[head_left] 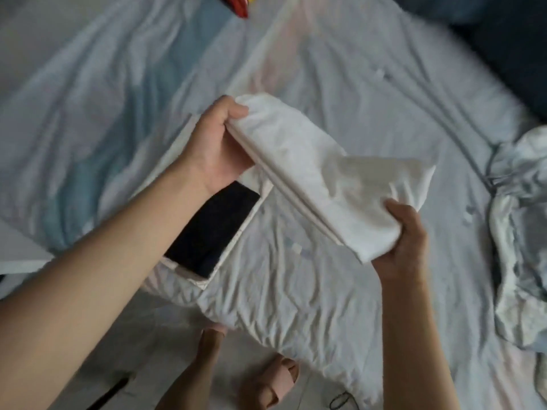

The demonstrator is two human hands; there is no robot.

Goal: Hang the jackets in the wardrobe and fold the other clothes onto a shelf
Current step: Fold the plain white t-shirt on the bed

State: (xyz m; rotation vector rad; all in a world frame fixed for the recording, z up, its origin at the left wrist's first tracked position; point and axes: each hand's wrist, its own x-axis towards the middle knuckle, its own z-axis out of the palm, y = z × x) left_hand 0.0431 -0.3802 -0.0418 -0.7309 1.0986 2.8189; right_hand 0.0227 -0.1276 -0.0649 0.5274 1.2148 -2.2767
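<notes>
Gripping a folded white cloth (325, 179) with left hand (216, 146) and right hand (405, 241), over black cloth (213, 229) at bed (296, 291) near edge.

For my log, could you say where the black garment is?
Head view, left of centre: the black garment lies inside the beige fabric box on the bed, below the left hand.

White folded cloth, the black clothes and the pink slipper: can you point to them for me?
folded white garment (325, 184): head view, middle of its top layer.
black garment (213, 229): head view, middle of the dark fabric.
pink slipper (275, 377): head view, on its wide front strap.
</notes>
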